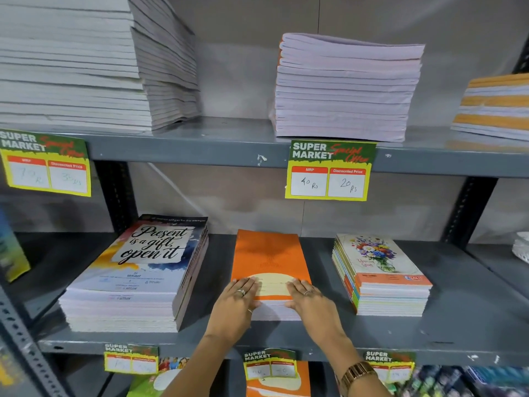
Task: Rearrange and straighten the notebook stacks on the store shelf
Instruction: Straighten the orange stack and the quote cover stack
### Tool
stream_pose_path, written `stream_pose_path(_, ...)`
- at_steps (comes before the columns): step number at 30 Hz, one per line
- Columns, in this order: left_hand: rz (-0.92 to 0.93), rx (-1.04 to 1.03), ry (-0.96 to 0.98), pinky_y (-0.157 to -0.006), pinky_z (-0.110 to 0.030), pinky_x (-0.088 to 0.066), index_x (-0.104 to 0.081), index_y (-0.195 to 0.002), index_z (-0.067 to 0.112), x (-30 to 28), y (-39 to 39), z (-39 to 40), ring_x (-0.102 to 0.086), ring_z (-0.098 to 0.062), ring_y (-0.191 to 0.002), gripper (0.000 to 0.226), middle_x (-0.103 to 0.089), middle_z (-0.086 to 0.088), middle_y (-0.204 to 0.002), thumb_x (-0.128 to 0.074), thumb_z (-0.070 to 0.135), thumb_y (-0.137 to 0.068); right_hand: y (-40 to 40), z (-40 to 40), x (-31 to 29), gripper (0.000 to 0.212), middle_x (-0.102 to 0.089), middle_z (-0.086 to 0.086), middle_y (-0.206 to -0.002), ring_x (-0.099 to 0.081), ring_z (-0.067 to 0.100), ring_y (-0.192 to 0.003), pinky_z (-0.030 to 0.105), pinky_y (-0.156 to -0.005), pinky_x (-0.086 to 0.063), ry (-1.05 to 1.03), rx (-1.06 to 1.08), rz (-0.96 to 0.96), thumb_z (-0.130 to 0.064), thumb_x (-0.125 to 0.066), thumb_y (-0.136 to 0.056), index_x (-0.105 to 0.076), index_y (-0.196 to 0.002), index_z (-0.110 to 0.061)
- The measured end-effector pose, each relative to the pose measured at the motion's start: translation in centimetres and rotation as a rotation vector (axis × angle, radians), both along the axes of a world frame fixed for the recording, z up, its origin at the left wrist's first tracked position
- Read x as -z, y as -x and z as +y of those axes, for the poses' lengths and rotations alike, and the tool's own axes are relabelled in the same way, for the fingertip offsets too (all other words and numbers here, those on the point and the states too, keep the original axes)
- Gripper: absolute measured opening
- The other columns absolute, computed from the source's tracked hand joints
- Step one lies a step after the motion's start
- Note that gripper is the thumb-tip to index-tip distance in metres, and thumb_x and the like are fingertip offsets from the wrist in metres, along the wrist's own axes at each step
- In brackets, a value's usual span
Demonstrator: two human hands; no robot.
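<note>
An orange-covered notebook stack (269, 255) sits in the middle of the grey middle shelf (458, 319). My left hand (239, 300) rests on its front left corner, fingers on the top cover and thumb against the front edge. My right hand (310, 300) mirrors it on the front right corner. Left of it lies a taller stack with a "Present is a gift, open it" cover (137, 276). To the right stands a stack with a flower-vase cover (380, 276).
The upper shelf (234, 144) carries a tall pale stack (86, 61), a lilac stack (346, 87) and an orange-striped stack (495, 107). Yellow price tags (329, 171) hang from the shelf fronts. More notebooks lie on the shelf below (277, 382). Steel uprights (114, 196) flank the bay.
</note>
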State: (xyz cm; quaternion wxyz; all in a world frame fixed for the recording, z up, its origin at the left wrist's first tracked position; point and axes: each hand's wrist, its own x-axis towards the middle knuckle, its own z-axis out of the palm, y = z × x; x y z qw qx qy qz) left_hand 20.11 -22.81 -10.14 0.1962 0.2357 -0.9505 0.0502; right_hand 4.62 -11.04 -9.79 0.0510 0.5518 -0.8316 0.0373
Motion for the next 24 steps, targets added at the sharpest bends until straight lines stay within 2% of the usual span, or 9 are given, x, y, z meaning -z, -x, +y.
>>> stream_pose_path(1,0.025,-0.002,-0.022,-0.088,-0.037,-0.055,-0.074,-0.105,0.017,0.2,0.0,0.0,-0.070,-0.011,-0.102,0.052,-0.076,0.003,-0.107,-0.090,0.031,-0.057,0.0,0.0,0.1,0.056,-0.028,-0.004,-0.157,-0.023,0.014,-0.145,0.033,-0.106,-0.043,0.013,-0.003,-0.006,-0.041,-0.040,-0.096,-0.027,-0.147,-0.021)
stream_pose_path(3,0.046,0.008,-0.139,-0.113,-0.040,-0.033,-0.056,-0.130,0.016,0.4,0.2,0.1,-0.051,-0.016,-0.129,0.045,-0.059,-0.001,-0.135,-0.065,0.026,-0.087,-0.1,0.0,0.3,0.056,-0.028,-0.003,-0.156,-0.023,0.014,-0.145,0.032,-0.107,-0.042,0.026,-0.006,-0.013,-0.040,-0.040,-0.097,-0.026,-0.147,-0.021)
stream_pose_path(4,0.029,0.000,-0.163,-0.119,-0.036,-0.020,-0.044,-0.139,0.017,0.4,0.2,0.0,-0.038,-0.014,-0.138,0.046,-0.046,0.001,-0.146,-0.052,0.027,-0.096,-0.1,-0.1,0.4,0.056,-0.028,-0.003,-0.157,-0.022,0.014,-0.145,0.032,-0.107,-0.041,0.030,-0.006,-0.016,-0.040,-0.040,-0.097,-0.025,-0.147,-0.021)
stream_pose_path(6,-0.016,-0.020,-0.176,-0.122,-0.029,-0.006,-0.029,-0.146,0.021,0.3,0.3,-0.2,-0.021,-0.009,-0.145,0.048,-0.031,0.005,-0.155,-0.039,0.030,-0.101,0.0,-0.1,0.5,0.056,-0.026,-0.002,-0.157,-0.020,0.015,-0.146,0.031,-0.109,-0.039,0.039,-0.007,-0.023,-0.039,-0.039,-0.098,-0.023,-0.148,-0.021)
stream_pose_path(13,-0.070,-0.084,-0.230,-0.121,-0.030,0.001,-0.020,-0.149,0.024,0.1,0.5,0.0,-0.009,-0.009,-0.147,0.049,-0.019,0.007,-0.159,-0.034,0.028,-0.102,0.0,0.2,0.9,0.057,-0.023,-0.002,-0.158,-0.018,0.016,-0.146,0.031,-0.114,-0.032,0.077,-0.023,-0.028,-0.040,-0.037,-0.098,-0.022,-0.149,-0.021)
stream_pose_path(20,-0.156,-0.074,-0.231,-0.121,-0.033,0.005,-0.010,-0.150,0.022,-0.2,0.1,0.1,-0.001,-0.013,-0.148,0.067,-0.009,0.006,-0.160,-0.050,0.025,-0.096,-0.1,0.9,1.1,0.056,-0.017,-0.005,-0.159,-0.012,0.013,-0.148,0.028,-0.119,-0.020,0.123,-0.046,-0.069,-0.034,-0.038,-0.100,-0.016,-0.150,-0.023)
stream_pose_path(24,-0.182,-0.057,-0.215,-0.121,-0.033,0.004,-0.005,-0.150,0.020,-0.1,-0.1,0.0,0.001,-0.014,-0.148,0.076,-0.005,0.004,-0.161,-0.053,0.026,-0.092,-0.4,1.1,0.9,0.064,-0.011,-0.008,-0.160,-0.007,0.012,-0.148,0.026,-0.120,-0.011,0.098,-0.016,-0.094,-0.031,-0.044,-0.097,-0.011,-0.151,-0.026)
